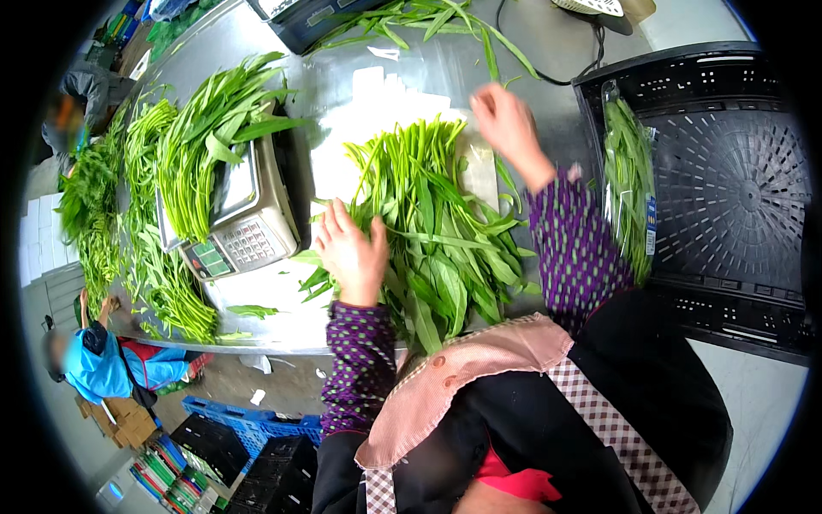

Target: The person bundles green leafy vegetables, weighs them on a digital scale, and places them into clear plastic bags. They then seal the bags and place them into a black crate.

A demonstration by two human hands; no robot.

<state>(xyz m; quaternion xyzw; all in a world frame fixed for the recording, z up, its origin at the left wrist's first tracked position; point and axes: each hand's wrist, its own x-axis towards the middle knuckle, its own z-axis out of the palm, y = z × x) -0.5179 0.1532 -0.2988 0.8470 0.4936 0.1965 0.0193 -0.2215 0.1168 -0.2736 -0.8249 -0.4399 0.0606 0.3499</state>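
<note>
A loose bunch of leafy green-stemmed vegetables (443, 238) lies on the steel table before me, cut stems pointing away and leaves towards my apron. My left hand (350, 250) is at its left side, palm down, thumb apart from the fingers, gripping nothing; whether it touches the leaves is unclear. Beyond the stem ends on the right, my right hand (504, 119) is raised with curled, blurred fingers, and nothing shows in them. Left of the bunch stands a digital scale (247, 241) with a keypad, a bundle of the same greens (199, 154) heaped on its pan.
More greens (164, 283) line the table's left side. At right, a black plastic crate (738, 167) holds a bagged bundle of greens (626, 186). A dark bin (314, 22), loose leaves and a black cable (552, 80) lie at the far side. Two people work at left.
</note>
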